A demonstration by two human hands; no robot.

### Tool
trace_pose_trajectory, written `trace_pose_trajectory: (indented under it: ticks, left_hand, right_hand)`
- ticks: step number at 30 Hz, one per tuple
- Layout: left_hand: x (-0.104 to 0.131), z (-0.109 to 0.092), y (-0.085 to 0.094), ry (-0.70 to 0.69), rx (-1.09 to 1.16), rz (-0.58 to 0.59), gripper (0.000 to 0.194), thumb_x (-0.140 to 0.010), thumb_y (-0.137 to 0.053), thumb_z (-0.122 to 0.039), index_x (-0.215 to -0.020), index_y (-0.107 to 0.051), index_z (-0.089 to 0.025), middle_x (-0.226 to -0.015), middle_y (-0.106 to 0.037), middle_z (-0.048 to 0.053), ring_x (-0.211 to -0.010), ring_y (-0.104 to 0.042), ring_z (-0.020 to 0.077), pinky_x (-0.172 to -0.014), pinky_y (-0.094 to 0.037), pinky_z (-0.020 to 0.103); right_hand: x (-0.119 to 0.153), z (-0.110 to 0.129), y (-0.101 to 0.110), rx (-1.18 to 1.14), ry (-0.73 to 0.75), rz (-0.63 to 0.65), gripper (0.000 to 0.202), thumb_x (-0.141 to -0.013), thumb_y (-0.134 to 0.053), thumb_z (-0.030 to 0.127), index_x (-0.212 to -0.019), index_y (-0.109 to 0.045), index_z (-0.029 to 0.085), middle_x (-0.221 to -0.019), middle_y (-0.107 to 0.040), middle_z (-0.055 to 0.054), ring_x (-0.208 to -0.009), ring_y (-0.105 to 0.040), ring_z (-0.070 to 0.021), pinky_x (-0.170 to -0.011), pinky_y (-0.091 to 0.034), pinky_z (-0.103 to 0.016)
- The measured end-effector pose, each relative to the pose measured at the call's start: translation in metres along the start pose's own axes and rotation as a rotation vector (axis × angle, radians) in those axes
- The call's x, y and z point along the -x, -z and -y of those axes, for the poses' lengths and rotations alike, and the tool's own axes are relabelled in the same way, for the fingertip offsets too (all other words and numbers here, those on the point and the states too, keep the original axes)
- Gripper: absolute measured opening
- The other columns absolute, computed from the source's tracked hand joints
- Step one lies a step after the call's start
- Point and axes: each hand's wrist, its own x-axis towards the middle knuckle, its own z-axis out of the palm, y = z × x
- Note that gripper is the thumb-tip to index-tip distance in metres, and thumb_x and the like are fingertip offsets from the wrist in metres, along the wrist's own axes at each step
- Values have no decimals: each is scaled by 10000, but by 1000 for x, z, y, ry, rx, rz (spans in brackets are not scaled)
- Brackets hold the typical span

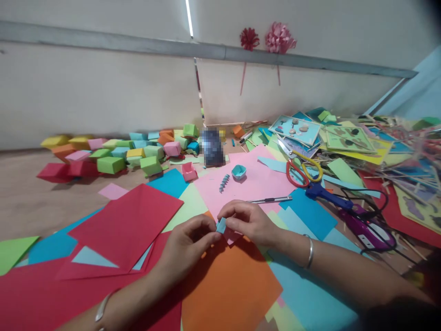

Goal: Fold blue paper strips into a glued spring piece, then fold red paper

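Note:
A small folded piece of light blue paper (221, 225) is pinched between the fingertips of my left hand (188, 241) and my right hand (250, 223). Both hands are above an orange sheet (229, 294) and the near corner of a pink sheet (268, 181). On the pink sheet, beyond my hands, sit a small teal paper cup (239, 172) and a short row of small blue-grey folded pieces (224, 183). A pen (270, 200) lies just behind my right hand.
Folded paper boxes (110, 165) crowd the back left. Red sheets (127, 225) cover the left side. At right lie scissors (299, 168), a purple glue gun (368, 232) with a black cord, and piled cards. Two paper flowers (280, 37) hang on the wall.

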Motion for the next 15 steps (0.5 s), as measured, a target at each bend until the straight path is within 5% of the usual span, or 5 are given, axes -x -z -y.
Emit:
trace_pose_trajectory:
  ticks: [8,15]
  left_hand:
    - [10,0,1,-273,-439,-47,100,-828,-693,-279,-772,-735,-208,-679,-699,9,-631,-608,144,-568,-463,227]
    - [1,12,12,-193,-346,53,203,-895,-639,-345,-876,-777,-196,-754,-752,58,-681,-662,179,-606,-503,257]
  right_hand:
    - [11,7,-8,290,449,-119,141,-856,-560,88,-848,-667,178,-747,-677,-23,-713,-623,-136,-682,-523,-267]
    - [11,9,-10,318,386,-201,133,-872,-581,106,-817,-675,182,-779,-702,-30,-734,-642,-135,-689,-523,-254]
